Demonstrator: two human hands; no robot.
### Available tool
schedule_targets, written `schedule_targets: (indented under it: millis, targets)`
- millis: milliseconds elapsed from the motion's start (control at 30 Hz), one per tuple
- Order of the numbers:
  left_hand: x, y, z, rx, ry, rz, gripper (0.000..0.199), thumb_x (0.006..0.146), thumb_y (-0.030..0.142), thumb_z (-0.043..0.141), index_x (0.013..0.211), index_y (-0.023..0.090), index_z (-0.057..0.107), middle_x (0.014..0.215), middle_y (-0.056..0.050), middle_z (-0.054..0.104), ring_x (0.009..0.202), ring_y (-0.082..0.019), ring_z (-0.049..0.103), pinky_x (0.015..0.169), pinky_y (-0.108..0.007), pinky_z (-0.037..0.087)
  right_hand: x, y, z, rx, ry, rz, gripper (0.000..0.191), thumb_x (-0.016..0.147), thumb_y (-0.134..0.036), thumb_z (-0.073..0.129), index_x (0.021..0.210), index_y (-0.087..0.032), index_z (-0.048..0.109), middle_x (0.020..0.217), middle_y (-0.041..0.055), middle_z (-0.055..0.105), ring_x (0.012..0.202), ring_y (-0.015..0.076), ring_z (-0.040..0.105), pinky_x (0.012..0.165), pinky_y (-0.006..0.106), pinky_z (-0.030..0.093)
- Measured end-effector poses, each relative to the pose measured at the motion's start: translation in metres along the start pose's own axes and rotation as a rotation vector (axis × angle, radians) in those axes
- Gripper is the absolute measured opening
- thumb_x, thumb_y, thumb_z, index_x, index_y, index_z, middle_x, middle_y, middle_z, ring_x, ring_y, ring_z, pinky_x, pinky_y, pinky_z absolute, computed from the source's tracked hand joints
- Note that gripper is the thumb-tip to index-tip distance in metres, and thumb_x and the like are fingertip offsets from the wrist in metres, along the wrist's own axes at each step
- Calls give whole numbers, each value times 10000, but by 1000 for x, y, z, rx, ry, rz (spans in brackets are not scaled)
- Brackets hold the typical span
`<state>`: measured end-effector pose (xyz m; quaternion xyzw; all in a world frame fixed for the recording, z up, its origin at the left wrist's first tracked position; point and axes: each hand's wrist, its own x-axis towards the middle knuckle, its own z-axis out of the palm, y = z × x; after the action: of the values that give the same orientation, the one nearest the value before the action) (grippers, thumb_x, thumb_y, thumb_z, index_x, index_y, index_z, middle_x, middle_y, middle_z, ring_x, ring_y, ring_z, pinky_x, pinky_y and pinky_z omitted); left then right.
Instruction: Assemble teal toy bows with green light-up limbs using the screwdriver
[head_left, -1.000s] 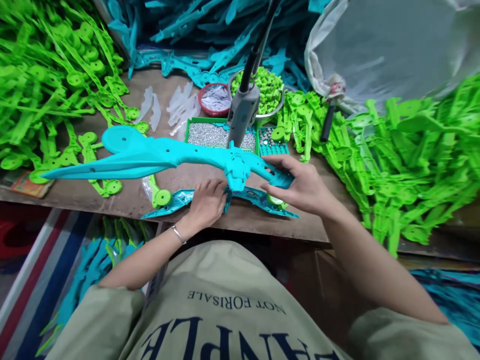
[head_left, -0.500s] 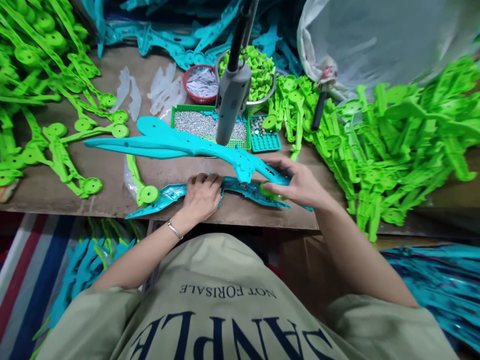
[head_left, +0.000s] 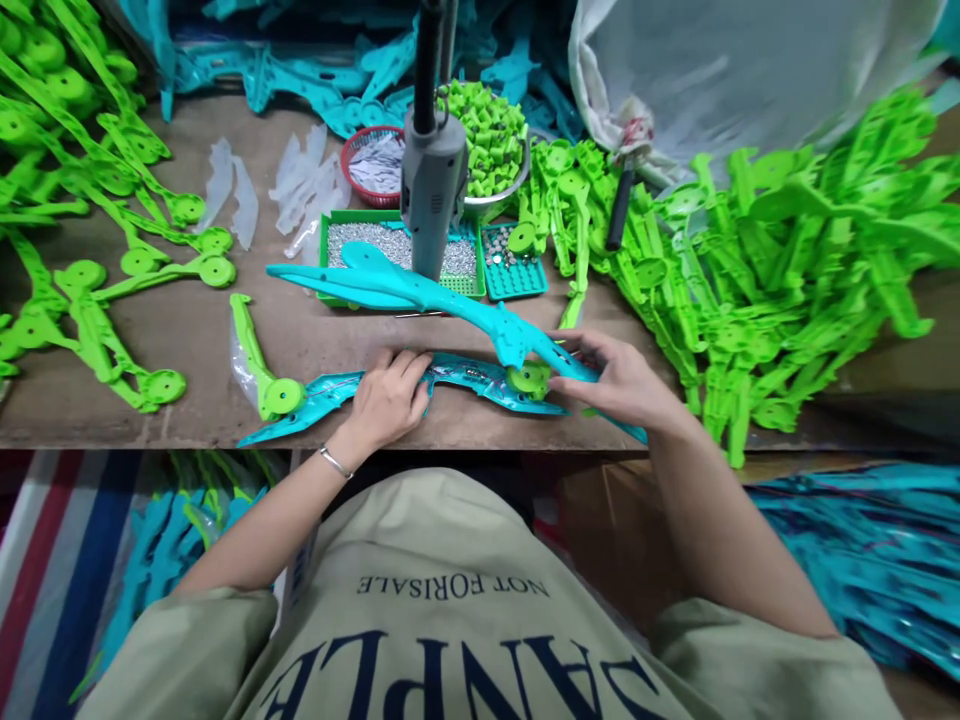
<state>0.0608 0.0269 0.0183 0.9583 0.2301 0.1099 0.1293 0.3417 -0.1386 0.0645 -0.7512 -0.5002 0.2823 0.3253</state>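
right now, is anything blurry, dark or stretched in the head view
Head view throughout: metal bits in the green tray blur into speckle; shadow lies below the table edge; sleeves look stretched toward the corners; the held blue part reads clearly.

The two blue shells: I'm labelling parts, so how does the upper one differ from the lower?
The upper shell is held in the right hand; the lower shell lies on the table under the left hand. The upper shell shows a rounded face, the lower shell a hollow side with green parts. Both are blue.
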Motion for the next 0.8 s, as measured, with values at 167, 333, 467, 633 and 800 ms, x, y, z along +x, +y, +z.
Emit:
schedule_targets:
  millis: [167, 333, 467, 633, 800]
  targets:
    - [-5, -1, 5, -37, 23, 11, 407, 965, 228, 478, 1332, 138, 629, 1271, -143, 692, 1121, -317, 603, 978, -471, 505, -6, -7, -4, -42, -41, 52, 600, 747, -435, 766, 1272, -163, 662, 1074, 98, 768, 849, 247, 692, 769, 387, 564]
    - [-9, 3, 7, -42, 63, 28, 409, 944, 219, 505, 1318, 130, 645, 1291, -127, 697, 1128, -312, 592, 973, -451, 505, -12, -5, 1, -41, -21, 78, 562, 729, -417, 761, 1233, -180, 687, 1083, 88, 771, 835, 237, 685, 731, 369, 554]
    - [-9, 4, 5, -38, 51, 12, 416, 955, 232, 502, 1339, 146, 636, 1321, -117, 690, 1136, -311, 589, 935, -444, 503, -6, -2, 5, -9, -4, 73, 595, 704, -412, 774, 1240, -167, 688, 1022, 80, 772, 824, 236, 690, 719, 362, 560]
    - [-9, 5, 1, 23, 58, 37, 391, 992, 284, 489, 1323, 160, 655, 1272, -117, 711, 1073, -307, 603, 898, -443, 479, 0, -13, 3, -37, -31, 44, 597, 713, -414, 782, 1252, -173, 688, 1096, 91, 769, 860, 251, 704, 759, 391, 579]
    - [-12, 7, -3, 94, 49, 39, 398, 1008, 286, 474, 1353, 179, 641, 1315, -112, 695, 1018, -303, 603, 859, -453, 448, 4, -37, 10, -34, -26, -19, 550, 743, -385, 773, 1253, -194, 693, 1148, 80, 764, 956, 281, 718, 842, 424, 588]
